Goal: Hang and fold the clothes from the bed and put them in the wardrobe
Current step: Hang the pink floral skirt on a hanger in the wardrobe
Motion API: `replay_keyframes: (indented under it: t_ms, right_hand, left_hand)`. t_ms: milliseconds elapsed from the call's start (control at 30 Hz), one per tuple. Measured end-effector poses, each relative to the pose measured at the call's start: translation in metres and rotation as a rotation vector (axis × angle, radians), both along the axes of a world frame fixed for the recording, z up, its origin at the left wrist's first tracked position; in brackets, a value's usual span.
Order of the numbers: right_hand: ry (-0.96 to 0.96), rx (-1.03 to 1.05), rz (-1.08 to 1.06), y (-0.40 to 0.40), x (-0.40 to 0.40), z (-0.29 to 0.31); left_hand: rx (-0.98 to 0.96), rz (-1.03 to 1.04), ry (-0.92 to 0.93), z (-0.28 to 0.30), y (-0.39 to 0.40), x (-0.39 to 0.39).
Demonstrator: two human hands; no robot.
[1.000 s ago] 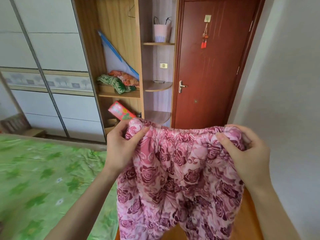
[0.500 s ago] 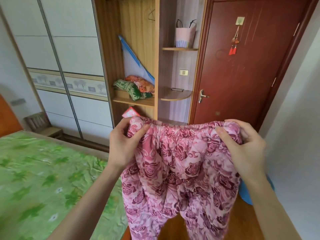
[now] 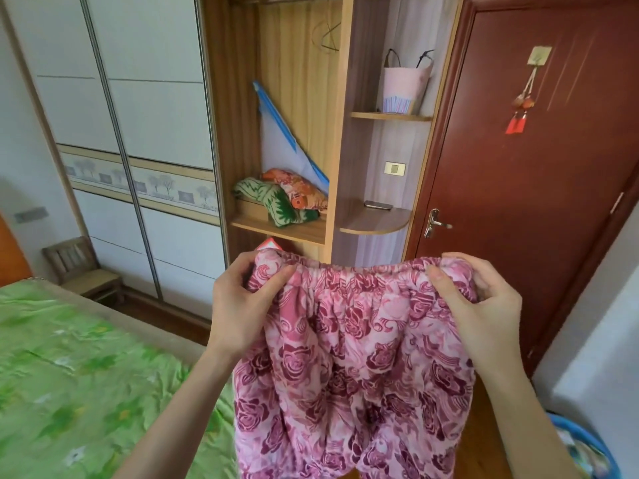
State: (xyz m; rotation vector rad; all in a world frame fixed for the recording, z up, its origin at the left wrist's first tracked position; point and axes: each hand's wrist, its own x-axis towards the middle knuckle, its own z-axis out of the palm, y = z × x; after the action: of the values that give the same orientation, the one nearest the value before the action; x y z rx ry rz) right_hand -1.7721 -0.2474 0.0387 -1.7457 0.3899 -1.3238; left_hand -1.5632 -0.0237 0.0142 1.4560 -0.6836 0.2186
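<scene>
One pair of pink rose-print trousers [image 3: 349, 368] hangs in front of the person, held up by its gathered waistband above the edge of the bed [image 3: 69, 375], which wears a green flowered sheet. The left hand [image 3: 242, 305] pinches the waistband's left end, thumb in front and fingers curled behind; the right hand [image 3: 480, 305] grips the right end the same way. No label or writing can be read on the cloth.

Behind them the wardrobe [image 3: 297, 98] stands open, with two white sliding doors to its left. On its shelf lie two folded pieces (one green [image 3: 273, 205], one orange [image 3: 297, 188]). One wire hanger [image 3: 326, 38] hangs inside. The corner shelves carry one pink bag [image 3: 404, 86] and one dark phone [image 3: 378, 205]. One red tassel charm [image 3: 520, 105] hangs on the brown door [image 3: 518, 202]. One small wooden chair [image 3: 83, 267] stands by the wardrobe.
</scene>
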Motion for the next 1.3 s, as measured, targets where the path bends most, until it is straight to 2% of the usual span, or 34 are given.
replay_keyframes:
  t_ms: [567,967,1300]
  right_hand:
    - [0.025,0.002,0.098,-0.165,0.199,-0.006]
    - [0.049,0.031,0.327,-0.319,0.348,-0.005]
    - [-0.014,0.012,0.497,-0.366,0.460,0.006]
  left_hand:
    - [-0.025,0.076,0.067,-0.007,-0.146,0.173]
    - [-0.054,0.324,0.089,0.015,-0.277,0.276]
    - [-0.113,0.525,0.079,0.021,-0.315,0.332]
